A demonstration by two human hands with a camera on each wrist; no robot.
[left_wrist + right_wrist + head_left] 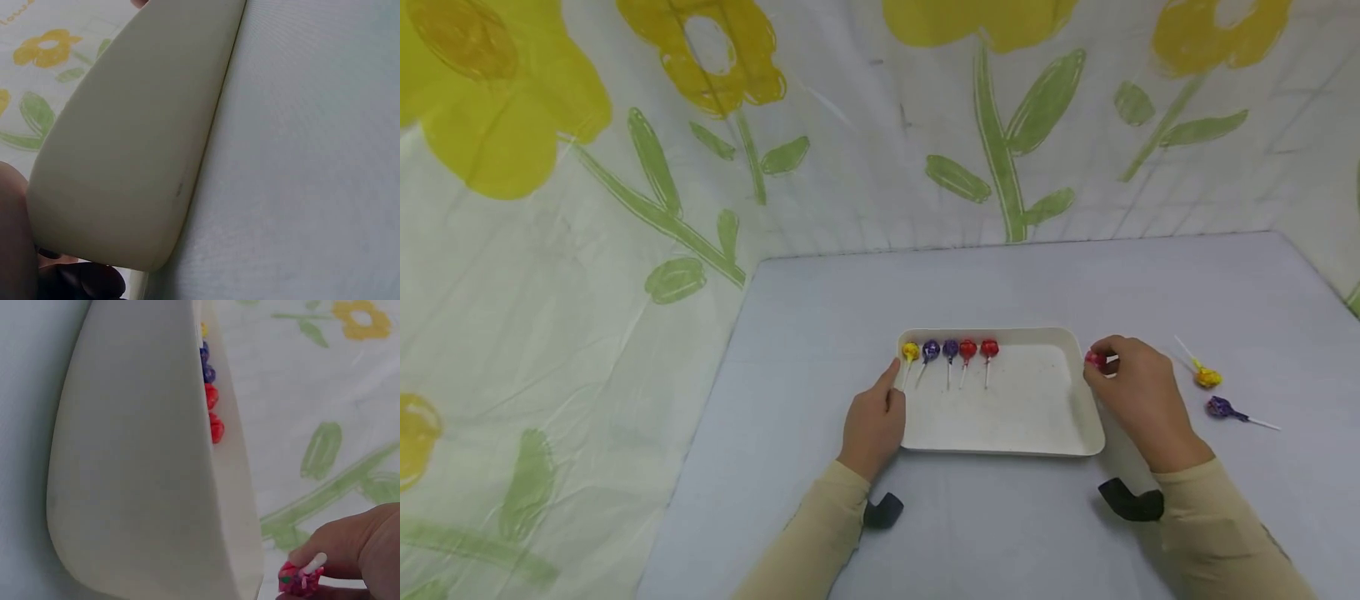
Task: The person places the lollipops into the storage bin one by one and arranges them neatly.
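Note:
A white rectangular tray (pixel 1000 417) holds a row of lollipops along its far left side: a yellow one (pixel 910 351), two purple ones (pixel 931 350) and two red ones (pixel 989 347), sticks toward me. At the tray's left end my left hand (pixel 874 425) grips the rim, its index finger pointing away along the edge. My right hand (pixel 1138 396) pinches a pink lollipop (pixel 299 579) between thumb and fingers, just beside the tray's right rim. In the right wrist view its white stick points up past the fingers.
Right of my right hand a yellow lollipop (pixel 1207 377) and a purple lollipop (pixel 1221 407) lie on the pale table (pixel 1000 533). A white flower-printed cloth (pixel 865 167) hangs behind and to the left of the table.

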